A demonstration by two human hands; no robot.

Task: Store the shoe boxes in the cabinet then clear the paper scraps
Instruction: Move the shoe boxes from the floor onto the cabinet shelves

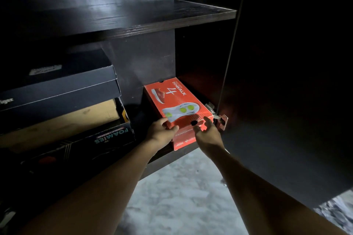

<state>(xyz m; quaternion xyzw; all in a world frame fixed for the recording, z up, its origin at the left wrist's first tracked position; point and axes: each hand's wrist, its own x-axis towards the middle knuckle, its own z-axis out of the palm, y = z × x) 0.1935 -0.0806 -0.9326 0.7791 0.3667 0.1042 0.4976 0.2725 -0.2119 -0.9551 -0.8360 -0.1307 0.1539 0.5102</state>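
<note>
I see the orange shoe box (pixel 177 101) lying flat on the bottom board of the cabinet (pixel 137 59), in its right part, long side running far to near; its near end sticks out just past the board's front edge. My left hand (pixel 161 131) grips the near left corner, fingers curled over the lid and thumb on the end face. My right hand (pixel 207 133) lies against the near right end with fingers loosely spread, one fingertip up at the lid edge; I cannot tell if it presses or only touches. The hands hide much of the print on the near end.

Just right of the box a metal hinge (pixel 222 120) joins the cabinet to the open door (pixel 286 101); the door is so dark that I make out no detail on it. Above runs a dark shelf (pixel 152 15); the space over it fades into shadow.

To the left, well apart from the orange box, is a stack: a dark blue box (pixel 63 84) on top, a tan box (pixel 63 120) under it, and lowest a black box (pixel 107 137) with its lettering upside down; all three are cut off at the left edge. Nearer, a pale mottled floor (pixel 181 196) shows between my forearms.
</note>
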